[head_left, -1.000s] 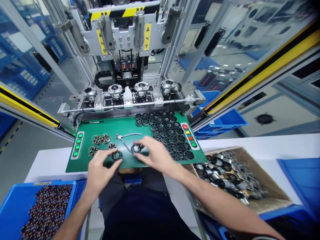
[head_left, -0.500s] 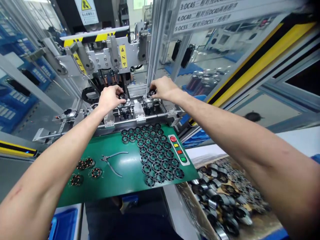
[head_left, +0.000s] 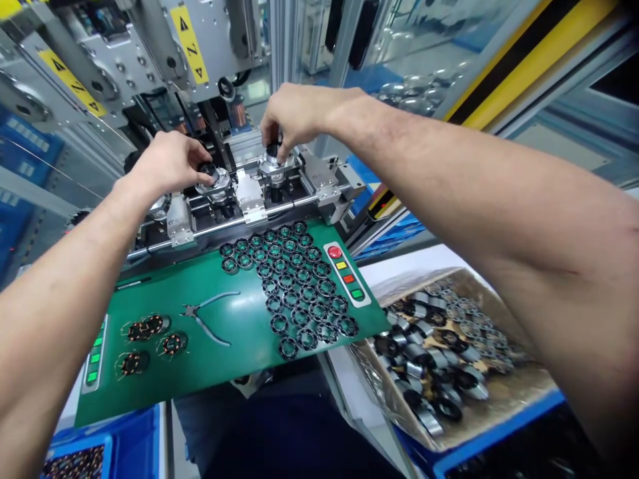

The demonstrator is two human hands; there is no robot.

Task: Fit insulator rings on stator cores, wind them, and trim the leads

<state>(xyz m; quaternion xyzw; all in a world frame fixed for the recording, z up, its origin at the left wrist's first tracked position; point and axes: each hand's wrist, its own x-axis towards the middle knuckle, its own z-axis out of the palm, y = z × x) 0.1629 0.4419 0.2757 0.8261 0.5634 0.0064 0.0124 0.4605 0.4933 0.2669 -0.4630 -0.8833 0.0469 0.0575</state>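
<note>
My left hand (head_left: 172,159) is closed at the left metal fixture (head_left: 219,193), its thumb and fingers pinching a black stator core (head_left: 206,170) at the top. To the right, my right hand (head_left: 302,113) reaches down over a second metal fixture (head_left: 277,176). Its fingers grip another black stator core (head_left: 272,149), partly hidden behind them. Both fixtures stand on a machine rail behind the green tabletop (head_left: 219,369). Several bare black ring cores (head_left: 299,276) lie in rows on that top, nearest the fixtures.
Cutting pliers (head_left: 200,316) and several copper-wound stators (head_left: 173,343) lie on the green top. A button panel (head_left: 349,276) sits at its right edge. A lined carton (head_left: 419,429) of metal parts stands right; a blue bin (head_left: 137,439) is lower left. Machine heads (head_left: 214,40) hang above.
The camera view has shifted closer to the fixtures, so the scene sits differently in frame. Both hands stay at the same two fixtures, fingers still round the cores.
</note>
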